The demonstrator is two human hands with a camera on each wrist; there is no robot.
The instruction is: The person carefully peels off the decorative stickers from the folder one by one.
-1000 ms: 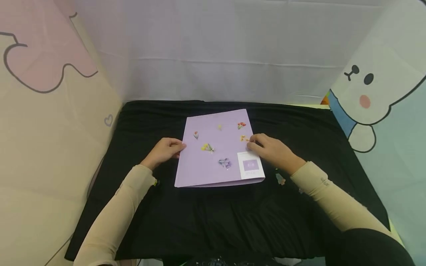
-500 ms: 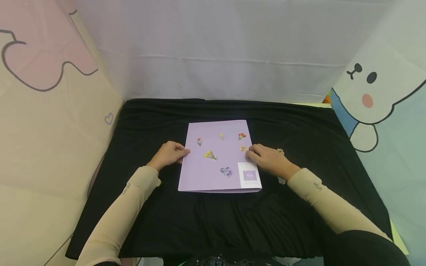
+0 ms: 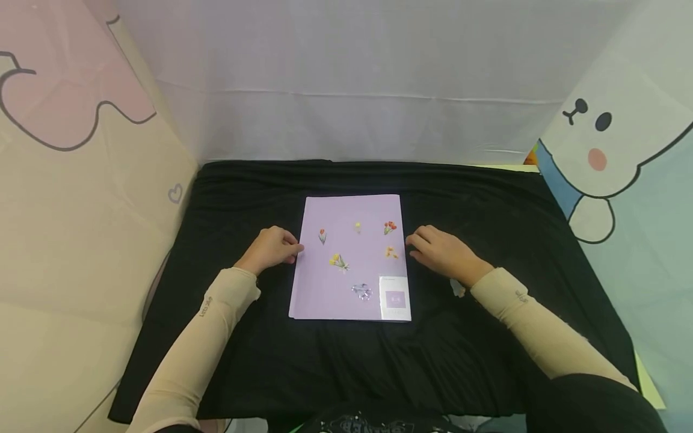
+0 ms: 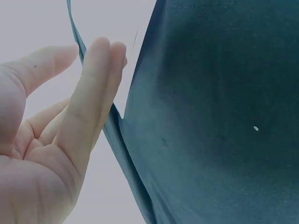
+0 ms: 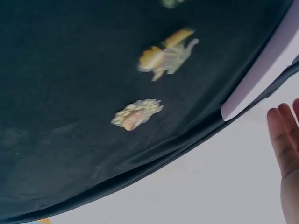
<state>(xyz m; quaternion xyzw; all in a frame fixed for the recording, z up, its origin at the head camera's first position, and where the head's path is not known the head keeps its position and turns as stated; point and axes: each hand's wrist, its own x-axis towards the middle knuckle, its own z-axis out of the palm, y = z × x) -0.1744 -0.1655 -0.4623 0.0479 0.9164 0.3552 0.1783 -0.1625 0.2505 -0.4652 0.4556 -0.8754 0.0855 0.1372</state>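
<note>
A lilac folder (image 3: 346,240) with several small flower pictures and a white label (image 3: 395,299) at its lower right corner lies on the black cloth. At its left edge is my left hand (image 3: 272,249), thumb tip right at the edge. In the left wrist view the fingers (image 4: 96,79) are nearly straight, thumb apart from them, and a pale corner of the folder (image 4: 135,42) shows behind. My right hand (image 3: 441,249) is just off the folder's right edge, fingers loosely bent. The right wrist view shows those fingers (image 5: 282,133) beside the lilac edge (image 5: 261,70), holding nothing.
Flower-shaped cutouts, one yellow (image 5: 168,53) and one cream (image 5: 138,113), lie on the black cloth (image 3: 346,373) to the folder's right. A pale cutout (image 3: 457,287) shows under the right wrist. A white curtain (image 3: 346,90) stands behind the table.
The folder has come down flat and nearer, and its right side has moved left. My right hand has come off its right edge; the left hand stays at the left edge.
</note>
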